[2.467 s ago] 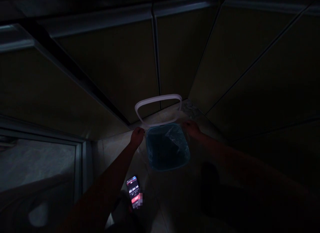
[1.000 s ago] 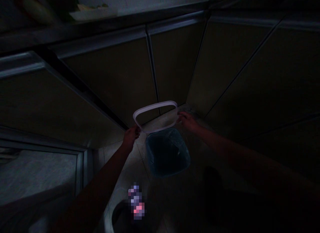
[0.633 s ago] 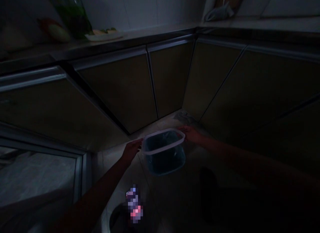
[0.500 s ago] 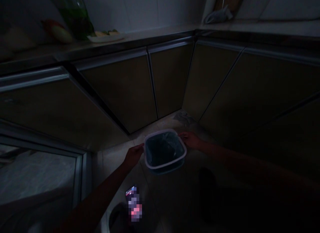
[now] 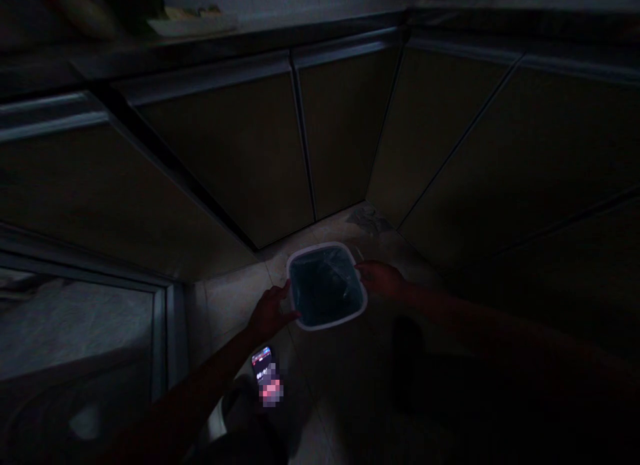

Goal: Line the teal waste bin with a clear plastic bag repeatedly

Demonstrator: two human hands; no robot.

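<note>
A blue-green plastic bin (image 5: 326, 290) with a pale rim is at the centre, its opening facing up. Inside it a thin, shiny film like a plastic bag clings to the walls; the dark bottom cannot be made out. My left hand (image 5: 270, 312) is on the left side of the rim, thumb and fingers spread along it. My right hand (image 5: 379, 277) grips the rim's right side. Dim light hides whether the bin's base touches the floor.
A lit phone (image 5: 265, 368) lies below my left hand. Cabinet doors (image 5: 225, 145) meet in a corner ahead, under a counter holding a plate of food (image 5: 193, 24). A grey patch (image 5: 367, 216) marks the tiled floor by the corner. A framed glass panel (image 5: 75, 318) stands left.
My view has tipped further down. The bin appears more level, with less of its outer side showing. My left thumb and fingers have spread wider on the rim; my right hand stays there.
</note>
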